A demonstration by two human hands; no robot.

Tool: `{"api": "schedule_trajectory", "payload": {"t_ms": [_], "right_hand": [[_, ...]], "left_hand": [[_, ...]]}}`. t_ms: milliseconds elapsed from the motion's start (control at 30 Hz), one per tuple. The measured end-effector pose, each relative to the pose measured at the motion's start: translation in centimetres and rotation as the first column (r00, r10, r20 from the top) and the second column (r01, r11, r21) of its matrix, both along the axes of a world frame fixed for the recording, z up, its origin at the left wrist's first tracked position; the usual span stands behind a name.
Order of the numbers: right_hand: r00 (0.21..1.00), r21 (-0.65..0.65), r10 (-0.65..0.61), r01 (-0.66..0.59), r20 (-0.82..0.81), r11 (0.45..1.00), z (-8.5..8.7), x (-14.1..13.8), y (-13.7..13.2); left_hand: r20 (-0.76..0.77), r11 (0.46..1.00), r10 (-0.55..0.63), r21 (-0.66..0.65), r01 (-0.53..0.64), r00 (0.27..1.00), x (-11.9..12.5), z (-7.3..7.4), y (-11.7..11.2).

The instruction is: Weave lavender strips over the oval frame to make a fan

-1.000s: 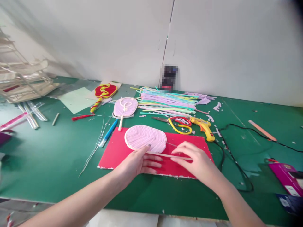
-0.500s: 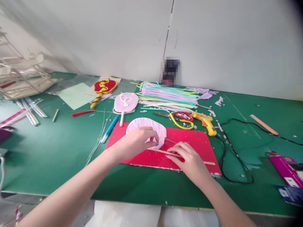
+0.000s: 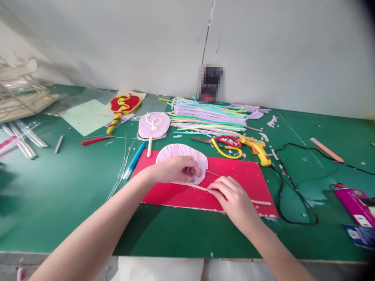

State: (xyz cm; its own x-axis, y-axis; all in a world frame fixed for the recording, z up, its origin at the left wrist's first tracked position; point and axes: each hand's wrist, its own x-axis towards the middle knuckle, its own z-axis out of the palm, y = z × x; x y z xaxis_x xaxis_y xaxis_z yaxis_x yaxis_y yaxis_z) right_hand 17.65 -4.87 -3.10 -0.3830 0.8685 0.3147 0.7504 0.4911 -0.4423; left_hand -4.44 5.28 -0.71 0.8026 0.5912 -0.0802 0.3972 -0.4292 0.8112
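A lilac fan-shaped piece point(image 3: 175, 150) with a pale rim and a thin stick at its right lies on a red board point(image 3: 237, 168). My left hand point(image 3: 178, 169) rests over its lower part, fingers curled in; what they grip, if anything, is hidden. Along the lower edge of the lilac piece runs a cream pipe cleaner point(image 3: 199, 187), stretching right across the board. My right hand point(image 3: 233, 195) pinches this pipe cleaner near its middle between thumb and fingertips, just right of the lilac piece.
Behind are a lilac fan point(image 3: 154, 127), a red and yellow fan point(image 3: 125, 104) and a bundle of pipe cleaners point(image 3: 209, 117). Scissors point(image 3: 227, 148) and a yellow glue gun point(image 3: 258, 151) with a black cord lie right; a blue pen point(image 3: 134, 160) lies left.
My left fingers have curled in more and shifted slightly right over the lilac piece. My right hand stays on the pipe cleaner, nearly in place. The camera view has shifted slightly.
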Motion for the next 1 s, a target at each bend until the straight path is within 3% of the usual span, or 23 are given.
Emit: {"api": "schedule_trajectory", "payload": {"t_ms": [600, 1000], "right_hand": [[0.997, 0.07, 0.046, -0.051, 0.063, 0.996, 0.8, 0.0, -0.2], [0.993, -0.024, 0.075, -0.073, 0.086, 0.997, 1.0, 0.4, 1.6]], "left_hand": [[0.06, 0.998, -0.064, 0.001, 0.064, 0.996, -0.2, -0.3, -0.1], [0.062, 0.997, -0.079, 0.016, 0.078, 0.995, -0.3, -0.3, 0.0]]}}
